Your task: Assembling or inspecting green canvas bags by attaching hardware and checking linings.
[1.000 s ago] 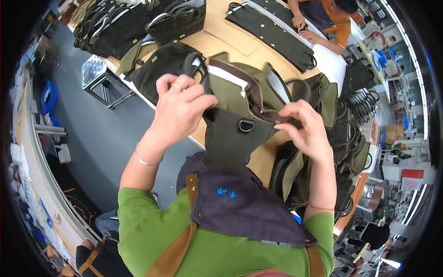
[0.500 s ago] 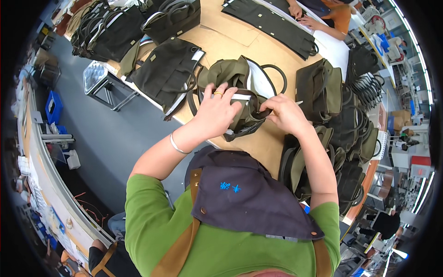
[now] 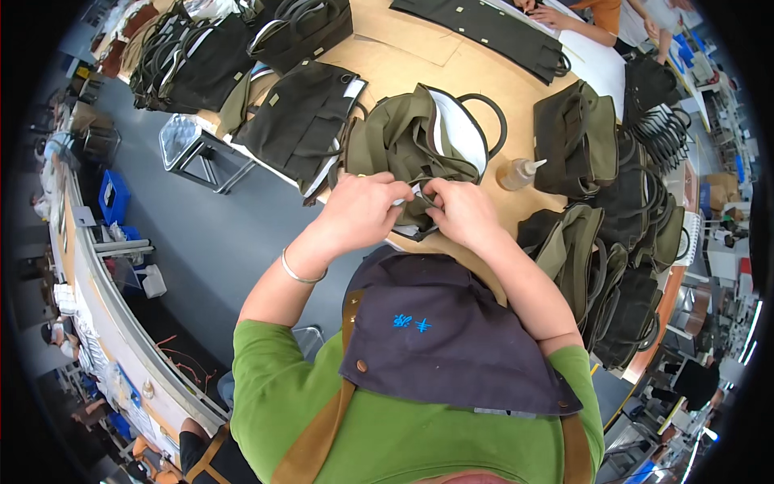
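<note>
In front of me on the table stands an olive-green and dark handbag (image 3: 389, 133), its mouth spread and its white lining (image 3: 461, 133) showing at the right. My left hand (image 3: 367, 208) is closed on the bag's near edge, fingers bent inward. My right hand (image 3: 463, 211) pinches the same edge just beside it, thumb and fingers together. The two hands nearly meet at the middle of that edge. What exactly the fingertips grip is partly hidden behind the knuckles. A dark looped handle (image 3: 498, 121) rises at the bag's right.
A small bottle with a pointed nozzle (image 3: 516, 173) stands right of the bag. Finished-looking bags (image 3: 576, 141) crowd the right side. A flat dark bag (image 3: 298, 117) lies to the left, more bags behind it. Across the table, a co-worker's hands (image 3: 552, 16) rest near a long dark panel (image 3: 484, 36).
My right hand has moved left and down, closer to my left hand, which has shifted toward the bag's near edge. The nozzle bottle now shows fully. The whole view has shifted a little.
</note>
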